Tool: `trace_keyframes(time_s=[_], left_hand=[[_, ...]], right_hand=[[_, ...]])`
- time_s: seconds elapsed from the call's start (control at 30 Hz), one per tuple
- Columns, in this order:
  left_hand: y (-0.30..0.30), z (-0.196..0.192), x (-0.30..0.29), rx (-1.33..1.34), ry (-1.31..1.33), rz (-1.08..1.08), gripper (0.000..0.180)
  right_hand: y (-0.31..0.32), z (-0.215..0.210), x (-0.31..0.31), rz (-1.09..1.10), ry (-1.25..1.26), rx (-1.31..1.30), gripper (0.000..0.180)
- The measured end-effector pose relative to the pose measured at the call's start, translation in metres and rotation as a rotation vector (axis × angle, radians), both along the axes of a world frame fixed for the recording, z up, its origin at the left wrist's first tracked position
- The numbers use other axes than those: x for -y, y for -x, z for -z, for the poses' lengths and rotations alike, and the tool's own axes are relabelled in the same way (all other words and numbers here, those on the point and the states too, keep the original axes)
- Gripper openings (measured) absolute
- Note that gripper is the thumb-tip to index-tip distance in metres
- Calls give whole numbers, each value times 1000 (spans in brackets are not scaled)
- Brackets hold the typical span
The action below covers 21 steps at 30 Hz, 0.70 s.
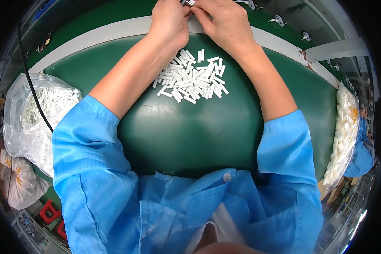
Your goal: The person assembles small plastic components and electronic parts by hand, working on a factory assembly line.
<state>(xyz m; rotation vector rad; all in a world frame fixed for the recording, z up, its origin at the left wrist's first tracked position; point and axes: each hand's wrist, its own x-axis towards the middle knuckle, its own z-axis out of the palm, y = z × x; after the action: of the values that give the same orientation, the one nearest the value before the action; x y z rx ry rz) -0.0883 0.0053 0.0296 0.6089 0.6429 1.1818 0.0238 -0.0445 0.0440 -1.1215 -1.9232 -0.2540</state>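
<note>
At the far edge of the work table, my left hand (169, 21) and my right hand (228, 27) meet, with their fingertips partly cut off by the top of the view. Between the fingers of both is a small silver and dark part (188, 2); its kind is too small and too hidden to make out. Both hands are closed in a pinch around it. Below them, between my forearms, a loose pile of short white tubes (194, 78) lies on the green table top (190, 131).
A see-through bag of small white pieces (51, 106) stands at the left, crossed by a black cable (33, 89). At the right edge lies a bag of larger white pieces (343, 135). A white rail (101, 37) borders the far side, with several small metal-and-white parts (277, 20) beyond it.
</note>
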Motion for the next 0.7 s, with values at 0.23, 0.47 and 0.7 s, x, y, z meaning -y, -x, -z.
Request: trace_keyframes(time_s=[0.23,0.47,0.7], left_hand=[[10,-22,-52,-605,-453,181,20],[18,4,-105,-1418,-1194,108,23],[21,2,-88,-1210,-1260,-190,24]], right_hand=[[-17,-9,0,140,428,-100,27],[-38,-29,44,-206,888,73,26],[-31,-7,75,-245,730,80,29]])
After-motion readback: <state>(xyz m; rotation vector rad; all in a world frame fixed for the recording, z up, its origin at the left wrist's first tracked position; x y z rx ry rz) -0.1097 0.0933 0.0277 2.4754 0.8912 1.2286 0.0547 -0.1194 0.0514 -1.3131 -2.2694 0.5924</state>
